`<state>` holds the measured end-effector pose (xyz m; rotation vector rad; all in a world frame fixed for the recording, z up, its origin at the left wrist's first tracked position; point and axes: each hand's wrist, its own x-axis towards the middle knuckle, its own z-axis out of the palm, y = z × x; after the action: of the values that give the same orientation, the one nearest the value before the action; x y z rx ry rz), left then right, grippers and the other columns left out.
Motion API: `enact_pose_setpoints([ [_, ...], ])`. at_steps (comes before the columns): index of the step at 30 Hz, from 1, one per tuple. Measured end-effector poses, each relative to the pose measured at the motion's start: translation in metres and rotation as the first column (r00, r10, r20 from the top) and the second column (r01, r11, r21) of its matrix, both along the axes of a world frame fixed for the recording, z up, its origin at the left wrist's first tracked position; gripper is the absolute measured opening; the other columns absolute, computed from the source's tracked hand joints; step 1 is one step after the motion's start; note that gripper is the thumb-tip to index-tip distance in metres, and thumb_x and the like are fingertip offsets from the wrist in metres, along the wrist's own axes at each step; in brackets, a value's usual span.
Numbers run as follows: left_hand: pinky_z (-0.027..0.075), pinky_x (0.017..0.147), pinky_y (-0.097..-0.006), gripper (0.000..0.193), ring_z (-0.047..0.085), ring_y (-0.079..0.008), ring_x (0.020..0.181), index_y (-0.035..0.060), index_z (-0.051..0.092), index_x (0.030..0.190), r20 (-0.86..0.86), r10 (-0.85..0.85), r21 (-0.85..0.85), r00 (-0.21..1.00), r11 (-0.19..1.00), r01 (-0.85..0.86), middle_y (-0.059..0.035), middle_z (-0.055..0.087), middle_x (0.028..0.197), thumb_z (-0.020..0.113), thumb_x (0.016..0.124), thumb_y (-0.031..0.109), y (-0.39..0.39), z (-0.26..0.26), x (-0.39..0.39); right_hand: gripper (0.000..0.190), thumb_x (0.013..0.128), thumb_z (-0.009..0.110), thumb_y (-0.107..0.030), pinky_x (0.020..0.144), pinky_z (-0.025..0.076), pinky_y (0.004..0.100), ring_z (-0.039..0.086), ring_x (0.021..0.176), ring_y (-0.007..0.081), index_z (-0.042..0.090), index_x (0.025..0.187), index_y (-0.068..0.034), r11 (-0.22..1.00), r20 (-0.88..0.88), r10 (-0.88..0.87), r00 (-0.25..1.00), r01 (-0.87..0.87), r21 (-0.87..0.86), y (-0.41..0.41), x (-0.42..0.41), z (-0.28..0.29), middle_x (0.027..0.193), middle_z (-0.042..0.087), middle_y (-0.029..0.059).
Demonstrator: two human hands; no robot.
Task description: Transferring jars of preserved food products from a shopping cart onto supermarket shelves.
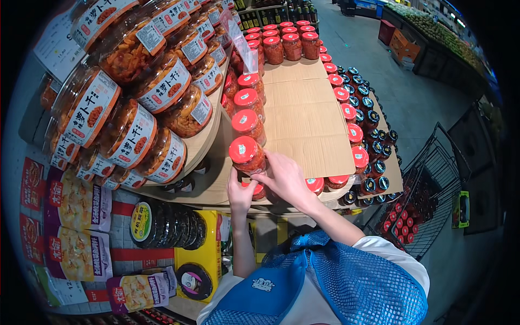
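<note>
Both my hands are around a red-lidded glass jar of chopped red chili (247, 155) at the near left of the display. My left hand (240, 191) grips its lower front. From the right, my right hand (284, 174) holds its side, with the thumb near the base. Under my hands, another red lid (256, 191) shows in part. Behind the held jar runs a row of matching jars (248, 123). Right of that row, a flat cardboard sheet (304, 122) lies over lower jars, whose red lids (315, 185) stick out at its near edge.
Clear tubs of dried radish (130, 134) are stacked on a higher shelf at left. More red-lidded jars (291, 46) stand at the sheet's far end. Dark-lidded jars (371, 120) line the right side. A wire shopping cart (430, 195) holding jars stands at right. Hanging packets (77, 254) are below left.
</note>
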<state>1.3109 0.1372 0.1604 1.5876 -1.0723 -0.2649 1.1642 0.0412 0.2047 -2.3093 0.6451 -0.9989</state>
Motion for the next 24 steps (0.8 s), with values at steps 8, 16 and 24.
enact_pose_setpoints([
  [8,0.045,0.105,-0.0354,0.069,0.061,-0.0189,0.117,-0.0008,0.048,0.141,-0.059,-0.009,-0.014,0.998,1.000,0.008,-0.0123,0.064,0.129,0.080,0.080,0.000,0.002,0.004,-0.006,0.068,0.083,0.079,-0.032,0.084,0.052,0.0453,0.064,0.095,0.0375,0.052,0.132,0.007,1.000,-0.004,0.009,1.000,-0.010,-0.027,0.003,0.001,-0.003,0.101,0.067,0.0206],
  [16,0.043,0.111,-0.0394,0.087,0.054,-0.0229,0.128,0.0016,0.035,0.150,-0.288,-0.205,-0.072,0.936,0.979,0.192,-0.0138,0.053,0.141,0.081,0.076,-0.006,-0.006,-0.004,0.001,0.073,0.084,0.079,-0.037,0.090,0.051,0.0463,0.063,0.104,0.0392,0.051,0.138,0.004,0.998,-0.056,-0.024,0.998,0.027,0.061,0.002,0.003,-0.006,0.108,0.066,0.0233],
  [24,0.032,0.121,-0.0416,0.132,0.037,-0.0278,0.146,0.0011,0.004,0.162,-0.121,-0.199,-0.144,0.972,0.973,0.182,-0.0207,0.027,0.162,0.093,0.065,0.004,0.007,0.014,-0.010,0.048,0.102,0.056,-0.021,0.099,0.048,0.0432,0.063,0.112,0.0363,0.048,0.141,0.007,0.987,0.122,0.021,0.992,-0.040,0.158,-0.015,-0.035,0.023,0.119,0.066,0.0228],
])
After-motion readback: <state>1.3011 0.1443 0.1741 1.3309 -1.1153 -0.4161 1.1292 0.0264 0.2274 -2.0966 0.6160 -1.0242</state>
